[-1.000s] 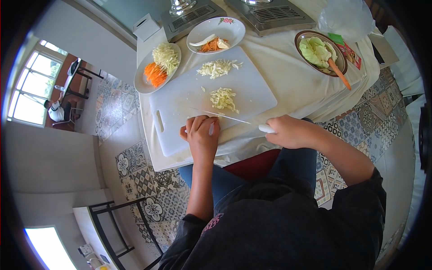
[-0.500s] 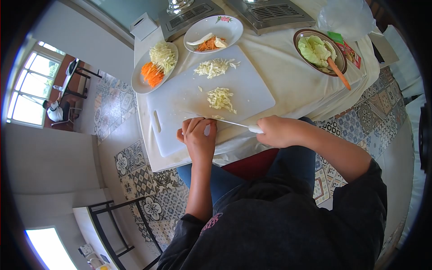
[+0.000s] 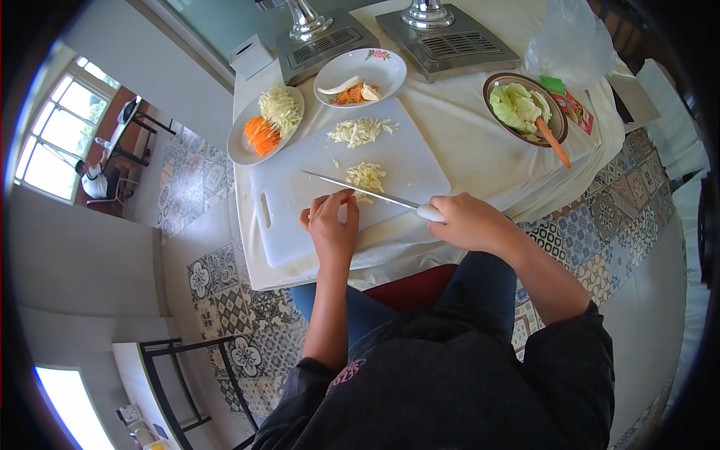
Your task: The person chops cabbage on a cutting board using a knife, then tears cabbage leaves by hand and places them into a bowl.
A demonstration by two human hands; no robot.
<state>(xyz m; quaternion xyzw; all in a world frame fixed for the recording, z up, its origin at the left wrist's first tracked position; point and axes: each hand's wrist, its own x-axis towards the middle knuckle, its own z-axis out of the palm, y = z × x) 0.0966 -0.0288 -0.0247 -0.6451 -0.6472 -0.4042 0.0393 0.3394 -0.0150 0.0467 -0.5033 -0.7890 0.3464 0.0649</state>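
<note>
My right hand [image 3: 466, 219] is wrapped round the white handle of a kitchen knife [image 3: 390, 198]. The long blade points left and lies across the near side of a pile of shredded cabbage [image 3: 366, 176]. Beside the blade, my left hand [image 3: 330, 219] rests on the white cutting board [image 3: 292, 180] with its fingers bent and apart; whether a small piece lies under the fingertips is hidden. A second heap of shredded cabbage [image 3: 362, 132] sits farther back on the board.
A plate [image 3: 238, 148] with shredded carrot and cabbage stands at the left. Behind the board is a flowered plate [image 3: 388, 71] with orange shreds and white pieces. A brown-rimmed bowl [image 3: 491, 112] holds cabbage leaves and a carrot [image 3: 553, 142]. Metal stands [image 3: 450, 45] line the back.
The knife blade has come up from beside my left fingers and now lies over the near edge of the front cabbage pile. My left fingers have spread. The view has shifted slightly.
</note>
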